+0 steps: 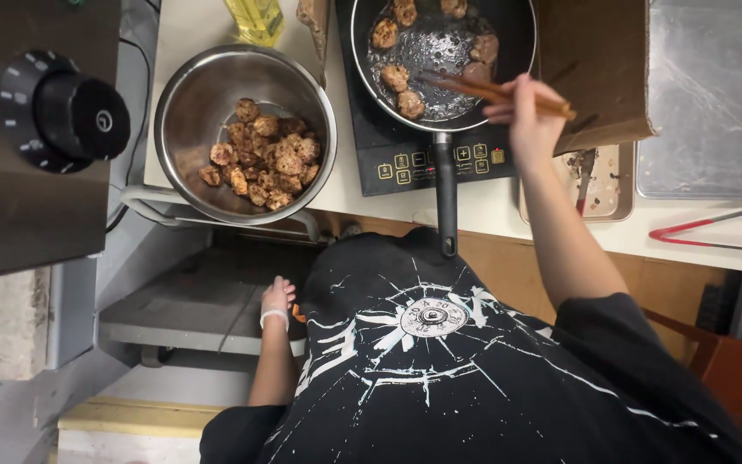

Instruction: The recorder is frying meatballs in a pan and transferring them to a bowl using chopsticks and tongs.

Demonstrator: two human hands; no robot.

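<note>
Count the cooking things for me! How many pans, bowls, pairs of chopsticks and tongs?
frying pan: 1
metal bowl: 1
chopsticks, pair: 1
red tongs: 1
Total: 4

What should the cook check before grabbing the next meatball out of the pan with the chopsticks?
1. Chopsticks held firmly in right hand: ok.
2. Chopstick tips close to a browned piece: ok.
3. Frying pan sits flat on the induction cooker: ok.
4. Steel bowl of cooked pieces has room left: ok.
5. Left hand away from the heat, down by the lower shelf: ok.
6. Cooker switched on or off: cannot tell.
</note>
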